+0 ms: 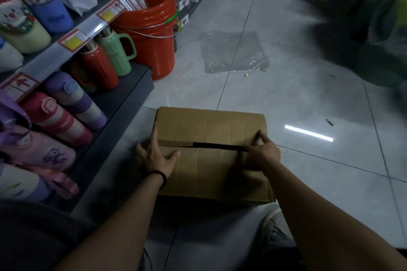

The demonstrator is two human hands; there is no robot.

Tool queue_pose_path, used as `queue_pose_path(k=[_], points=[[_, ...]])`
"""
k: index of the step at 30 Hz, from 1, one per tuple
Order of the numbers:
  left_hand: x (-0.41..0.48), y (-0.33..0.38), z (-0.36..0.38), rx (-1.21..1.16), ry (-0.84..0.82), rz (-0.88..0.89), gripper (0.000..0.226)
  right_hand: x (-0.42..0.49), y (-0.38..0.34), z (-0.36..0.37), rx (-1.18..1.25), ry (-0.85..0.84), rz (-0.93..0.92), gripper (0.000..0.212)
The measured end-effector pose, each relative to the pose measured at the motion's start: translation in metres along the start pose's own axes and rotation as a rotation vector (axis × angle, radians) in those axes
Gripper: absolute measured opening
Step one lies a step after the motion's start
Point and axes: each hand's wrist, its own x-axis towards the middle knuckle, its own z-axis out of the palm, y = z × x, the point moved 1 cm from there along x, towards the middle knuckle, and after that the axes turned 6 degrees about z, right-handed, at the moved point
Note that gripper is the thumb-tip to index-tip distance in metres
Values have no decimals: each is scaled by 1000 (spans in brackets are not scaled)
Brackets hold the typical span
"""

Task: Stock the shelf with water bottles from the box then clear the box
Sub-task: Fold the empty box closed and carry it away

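A brown cardboard box (211, 174) lies on the tiled floor in front of me, its two top flaps nearly closed with a dark gap between them. My left hand (154, 156) rests flat on the near flap at the box's left end, fingers spread. My right hand (262, 149) pinches the edge of a flap at the right end of the gap. Water bottles (72, 103) in purple, red and white lie on the dark lower shelf (123, 103) to my left. What the box holds is hidden.
A red bucket (152, 28) with silver rolls stands past the shelf's end. Red and green flasks (110, 57) stand on the lower shelf. A clear plastic bag (233, 53) lies on the floor beyond the box. Dark blurred goods (374, 28) fill the right side.
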Motion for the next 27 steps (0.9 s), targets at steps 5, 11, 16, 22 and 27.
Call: queue_pose_path(k=[5, 11, 16, 22, 27], points=[[18, 11, -12, 4, -291, -21, 106, -2, 13, 3, -125, -57, -36, 104], [17, 18, -12, -32, -267, 7, 107, -9, 14, -3, -163, -11, -113, 99], [15, 26, -14, -22, -226, 75, 111, -19, 11, -13, -142, 24, -105, 99], [23, 76, -58, -49, -244, 157, 114, -38, -47, -73, -148, 83, -193, 100], [45, 147, -110, -36, -246, 213, 125, -60, -116, -133, -158, 48, -248, 117]])
